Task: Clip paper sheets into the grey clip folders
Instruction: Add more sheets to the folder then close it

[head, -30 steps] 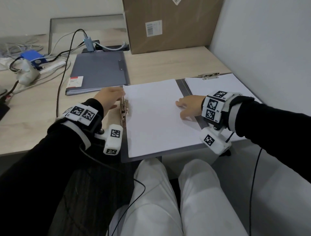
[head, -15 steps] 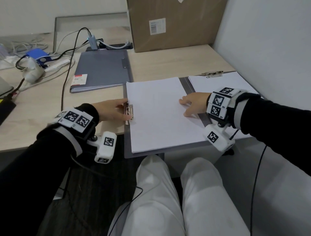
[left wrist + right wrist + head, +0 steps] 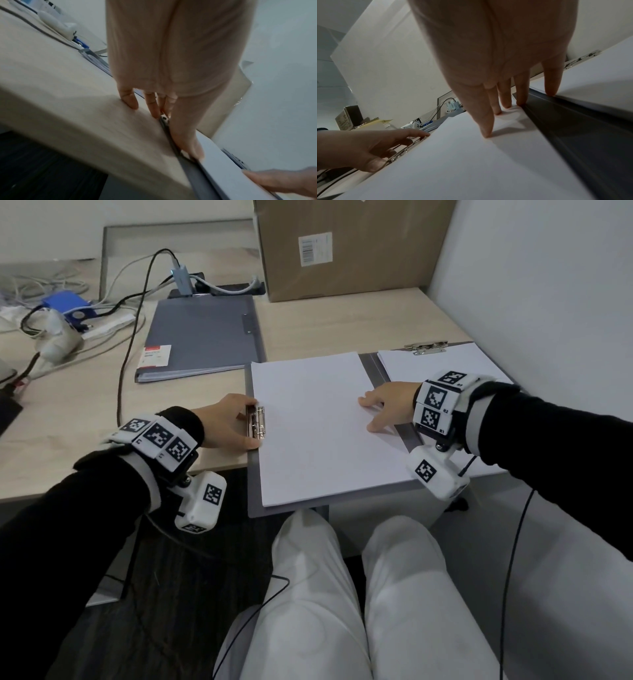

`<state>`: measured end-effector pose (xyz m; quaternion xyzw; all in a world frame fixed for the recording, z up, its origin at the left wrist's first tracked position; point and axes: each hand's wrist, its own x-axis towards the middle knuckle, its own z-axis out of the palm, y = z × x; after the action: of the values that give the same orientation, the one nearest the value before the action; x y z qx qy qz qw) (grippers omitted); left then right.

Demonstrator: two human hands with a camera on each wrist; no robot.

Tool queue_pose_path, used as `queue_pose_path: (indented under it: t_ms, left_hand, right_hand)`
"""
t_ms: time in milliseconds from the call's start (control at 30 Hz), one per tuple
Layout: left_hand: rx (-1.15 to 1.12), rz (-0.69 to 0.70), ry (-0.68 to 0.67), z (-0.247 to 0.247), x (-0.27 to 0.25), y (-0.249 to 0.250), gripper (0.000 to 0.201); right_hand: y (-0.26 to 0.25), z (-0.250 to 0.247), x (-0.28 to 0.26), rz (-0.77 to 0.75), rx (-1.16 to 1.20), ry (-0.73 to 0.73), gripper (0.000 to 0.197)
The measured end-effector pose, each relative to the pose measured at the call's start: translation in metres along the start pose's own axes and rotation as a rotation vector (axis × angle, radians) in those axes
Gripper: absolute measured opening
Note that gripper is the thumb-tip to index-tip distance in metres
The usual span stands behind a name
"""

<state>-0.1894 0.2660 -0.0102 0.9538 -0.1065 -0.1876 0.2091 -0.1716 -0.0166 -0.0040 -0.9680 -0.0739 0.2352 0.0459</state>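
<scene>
An open grey clip folder (image 3: pixel 377 368) lies at the desk's front edge, partly overhanging it. A white paper stack (image 3: pixel 318 433) covers its left half. A metal clip (image 3: pixel 257 422) on the folder's left edge lies flat over the stack's edge. My left hand (image 3: pixel 230 421) rests beside the clip, index finger and thumb touching its two ends, fingers nearly straight (image 3: pixel 152 106). My right hand (image 3: pixel 385 405) presses flat on the stack's right edge by the spine, fingertips (image 3: pixel 486 133) spread on the paper. The right half holds more sheets (image 3: pixel 445 364) under a second clip (image 3: pixel 426 347).
A closed grey folder (image 3: pixel 202 337) lies behind my left hand. A cardboard box (image 3: pixel 342 244) stands at the back, against a white wall on the right. Cables (image 3: pixel 128 344), a blue device (image 3: pixel 66 304) and adapters clutter the back left. My knees are under the desk edge.
The clip has gone from raised to lying flat on the stack's edge, and my left hand has settled lower beside it. The right hand stays on the paper near the spine.
</scene>
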Motion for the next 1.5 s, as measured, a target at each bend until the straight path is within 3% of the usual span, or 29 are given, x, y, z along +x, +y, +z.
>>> queue_pose_path:
  t_ms: [267,367,500,633,733,900,967,1033,1100,1300,1367,1433,1500]
  left_hand:
    - [-0.284,-0.113,-0.023,0.000,0.001,-0.003,0.080]
    - [-0.373,-0.191,-0.014,0.000,0.002,0.001,0.071]
    - [-0.422,-0.348,0.102,-0.002,0.000,0.019,0.060]
    - [-0.409,-0.454,0.076,-0.002,-0.005,0.036,0.021]
    - [-0.406,-0.500,0.105,0.004,-0.004,0.046,0.032]
    - [-0.406,-0.536,0.142,0.010,-0.007,0.061,0.043]
    - [-0.477,-0.550,0.132,0.013,-0.007,0.061,0.035]
    - [-0.608,-0.567,0.105,0.012,-0.010,0.057,0.014]
    - [-0.687,-0.570,0.110,0.008,-0.009,0.048,0.017]
    - [-0.860,-0.450,0.147,-0.019,-0.019,0.058,0.023]
    - [-0.880,-0.324,0.106,-0.032,-0.029,0.070,0.018]
    - [-0.917,-0.166,0.048,-0.045,-0.036,0.083,0.005]
    - [-0.900,0.042,0.016,-0.055,-0.041,0.098,0.019]
  right_hand:
    - [-0.001,0.004,0.002,0.044,0.101,0.057,0.069]
    - [-0.003,0.005,0.003,0.070,0.144,0.101,0.065]
    - [0.001,-0.001,-0.006,0.079,0.229,0.219,0.072]
    - [0.031,-0.010,-0.035,0.127,0.296,0.288,0.056]
    - [0.077,-0.002,-0.059,0.270,0.295,0.273,0.055]
    - [0.146,0.028,-0.097,0.498,0.427,0.236,0.072]
    - [0.160,0.037,-0.111,0.540,0.471,0.232,0.079]
    - [0.169,0.042,-0.116,0.567,0.517,0.248,0.096]
    - [0.179,0.045,-0.117,0.603,0.541,0.297,0.115]
    - [0.194,0.036,-0.127,0.728,0.594,0.339,0.084]
    - [0.197,0.032,-0.129,0.738,0.632,0.353,0.072]
    - [0.193,0.030,-0.131,0.692,0.739,0.395,0.039]
    - [0.191,0.030,-0.131,0.635,0.937,0.437,0.021]
